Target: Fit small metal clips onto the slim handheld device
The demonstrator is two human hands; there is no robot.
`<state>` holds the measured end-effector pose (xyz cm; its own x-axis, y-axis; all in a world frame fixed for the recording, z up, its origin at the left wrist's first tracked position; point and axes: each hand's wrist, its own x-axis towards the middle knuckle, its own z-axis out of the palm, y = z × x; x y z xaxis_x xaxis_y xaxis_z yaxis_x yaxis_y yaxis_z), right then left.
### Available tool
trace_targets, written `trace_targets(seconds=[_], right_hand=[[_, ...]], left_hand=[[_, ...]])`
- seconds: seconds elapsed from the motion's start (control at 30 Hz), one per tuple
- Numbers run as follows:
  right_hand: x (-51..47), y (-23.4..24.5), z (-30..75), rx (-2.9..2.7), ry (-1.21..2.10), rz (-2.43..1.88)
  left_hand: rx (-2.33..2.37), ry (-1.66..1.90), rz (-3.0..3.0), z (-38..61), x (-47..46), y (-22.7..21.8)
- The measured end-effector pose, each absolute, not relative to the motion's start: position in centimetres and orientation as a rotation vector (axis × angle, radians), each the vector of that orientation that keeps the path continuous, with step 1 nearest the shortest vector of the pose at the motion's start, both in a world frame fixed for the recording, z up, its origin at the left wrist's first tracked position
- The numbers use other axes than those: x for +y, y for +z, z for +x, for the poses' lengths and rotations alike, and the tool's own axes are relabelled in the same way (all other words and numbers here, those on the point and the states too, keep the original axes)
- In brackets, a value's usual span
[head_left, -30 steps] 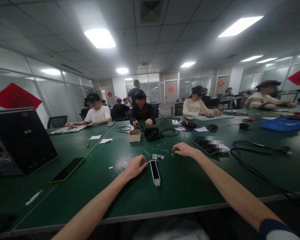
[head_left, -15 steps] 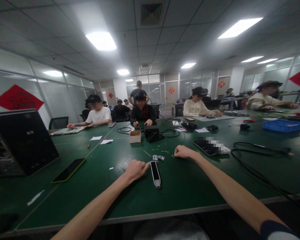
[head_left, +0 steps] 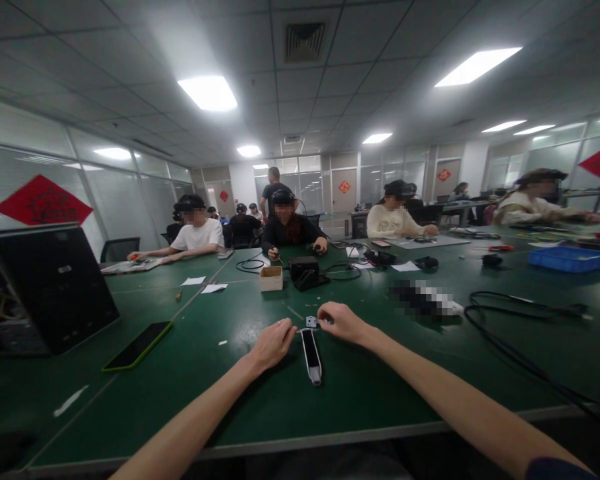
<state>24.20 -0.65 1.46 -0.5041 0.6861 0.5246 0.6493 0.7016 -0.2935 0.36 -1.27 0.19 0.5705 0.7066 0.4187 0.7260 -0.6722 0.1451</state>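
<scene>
On the green table in front of me lies a long, narrow device (head_left: 311, 360) with a black face and a white rim. My left hand (head_left: 274, 343) is closed, its fingertips beside the device's far end; what they hold, if anything, is too small to make out. Just beyond that end sits a small grey plate-like part (head_left: 311, 322) with dark holes. My right hand (head_left: 344, 324) reaches to the right of this part with its fingers pinched together. Whatever is in that pinch is hidden, and the hand covers the table behind it.
A phone with a green edge (head_left: 139, 347) lies to the left, near a black computer case (head_left: 50, 287). Ahead stand a small open box (head_left: 271, 279) and a black device (head_left: 304, 270). Black cables (head_left: 500, 347) and a blue tray (head_left: 573, 259) are on the right. Several people sit around.
My right hand has moved left, from the loose small bits to beside the grey part. My left hand stays near the device's far end, its pointing finger now drawn in.
</scene>
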Motion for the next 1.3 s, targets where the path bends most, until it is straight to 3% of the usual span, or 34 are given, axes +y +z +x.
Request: trace_targets(seconds=[0.4,1.3], right_hand=[[-3.0,0.8,21.2,-2.344,0.016,-0.704],[-2.0,0.3,21.5,-2.305,-0.104,-0.887]], left_hand=[[-1.032,-0.812,-2.962,0.3,-1.2,-0.2],[-0.981,-0.822,-3.002,0.2,-1.3,0.3]])
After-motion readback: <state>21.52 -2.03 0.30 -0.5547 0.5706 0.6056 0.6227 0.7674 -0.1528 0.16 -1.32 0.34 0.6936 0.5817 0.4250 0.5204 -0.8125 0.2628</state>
